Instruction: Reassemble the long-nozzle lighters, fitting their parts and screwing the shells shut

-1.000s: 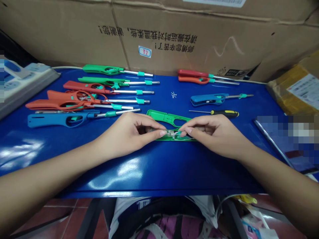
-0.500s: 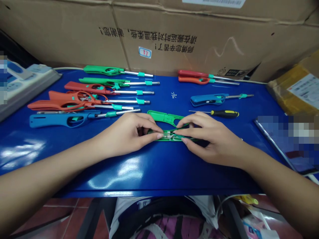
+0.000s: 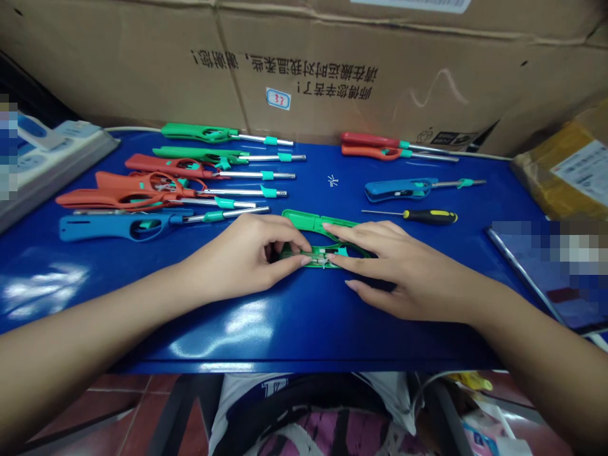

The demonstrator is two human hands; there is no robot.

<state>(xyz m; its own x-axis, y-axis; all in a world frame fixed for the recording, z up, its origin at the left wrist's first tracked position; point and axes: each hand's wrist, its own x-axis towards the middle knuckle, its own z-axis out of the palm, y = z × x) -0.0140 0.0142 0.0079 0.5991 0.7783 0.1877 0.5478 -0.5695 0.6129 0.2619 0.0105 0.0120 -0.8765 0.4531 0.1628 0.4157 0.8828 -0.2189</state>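
on the left edge of the glossy blue table stands a white plastic power strip, cut off by our view and partly pixelated. next we count six plastic lighters with metal rods, two green, three red-orange and one blue, crowded toward the far left corner; the red-orange ones overlap, so their casings are hard to make out. our left hand, near the table's middle, pinches a clear plastic part between thumb and forefinger. that part sits in the nearer of two green plastic half-shells. farther back lie tiny white slivers, too small for us to count. our right hand is spread, hiding the shells' right ends. beyond it we count three more lighters, red, orange and blue, and one black-and-yellow screwdriver. a big brown cardboard box blocks the far edge; a dark-screened flat device, partly pixelated, lies by the right edge.
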